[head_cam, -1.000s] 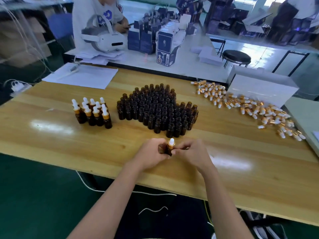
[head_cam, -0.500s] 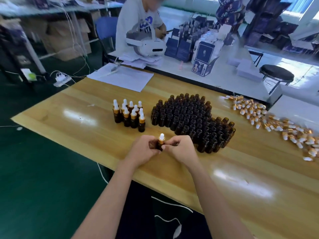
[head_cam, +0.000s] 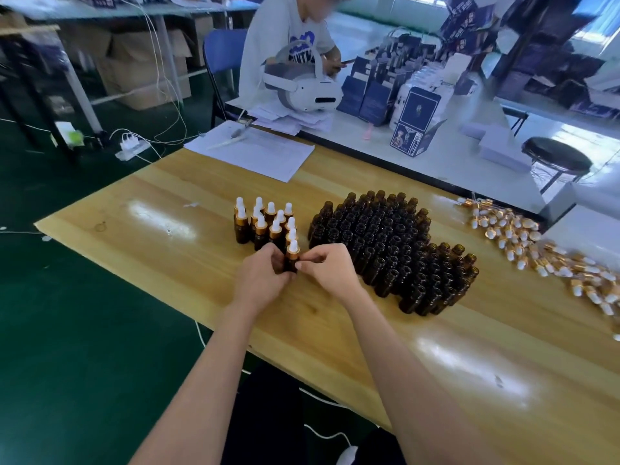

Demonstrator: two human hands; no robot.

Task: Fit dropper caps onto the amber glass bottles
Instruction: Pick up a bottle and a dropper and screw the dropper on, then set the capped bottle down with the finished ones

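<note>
- The left hand (head_cam: 261, 280), at the middle of the frame, has its fingers curled round the body of one amber bottle (head_cam: 291, 265) and holds it upright just above the worktop (head_cam: 161, 236).
- The right hand (head_cam: 330, 271) meets it from the right. Its thumb and forefinger pinch the same bottle at the shoulder, just below the gold collar; the other fingers are curled in.
- A dropper cap (head_cam: 293, 247) with a white bulb and gold collar sits on top of the held bottle. Whether it is screwed fully down cannot be told.
- The capped bottles (head_cam: 265, 223) stand in a tight group directly behind the hands, the nearest one just beside the held bottle.
- The uncapped bottles (head_cam: 392, 250) form a dense dark cluster to the right of centre, all upright.
- Loose dropper caps (head_cam: 536, 250) lie scattered along the right edge of the frame, well apart from the hands.
- A sheet of paper (head_cam: 255, 152) lies at the far side of the worktop.
- A white headset (head_cam: 302, 85) rests on the next table in the upper middle, with a seated person (head_cam: 285, 35) behind it.
</note>
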